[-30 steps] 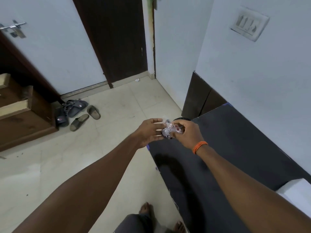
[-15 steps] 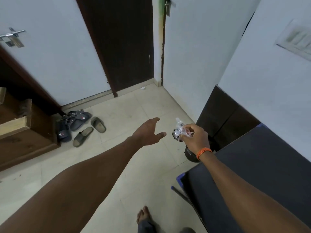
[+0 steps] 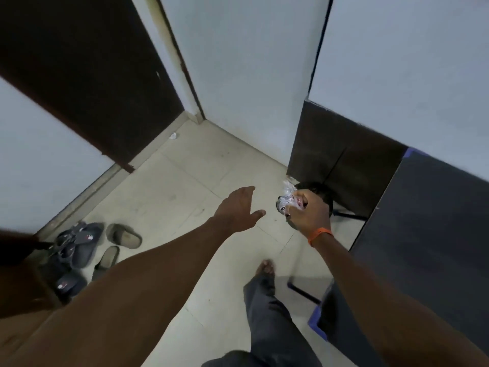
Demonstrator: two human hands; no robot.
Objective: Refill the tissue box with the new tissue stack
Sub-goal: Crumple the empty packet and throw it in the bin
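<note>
My right hand [image 3: 309,210], with an orange band at the wrist, is closed around a crumpled clear plastic wrapper [image 3: 288,198] with red and dark print, held over the tiled floor. Just behind that hand sits a dark round bin [image 3: 316,188], partly hidden. My left hand [image 3: 239,207] hovers to the left of the wrapper, fingers spread, holding nothing. Neither a tissue box nor a tissue stack is in view.
A dark table [image 3: 428,234] with a blue edge fills the right side. A dark brown door [image 3: 87,67] stands ahead left, with several slippers [image 3: 87,245] on the floor at left. My bare foot [image 3: 266,267] steps forward on the tiles.
My left hand has let go of the wrapper and moved left. I have turned and stepped away from the table, and my right hand carried the wrapper over toward the bin.
</note>
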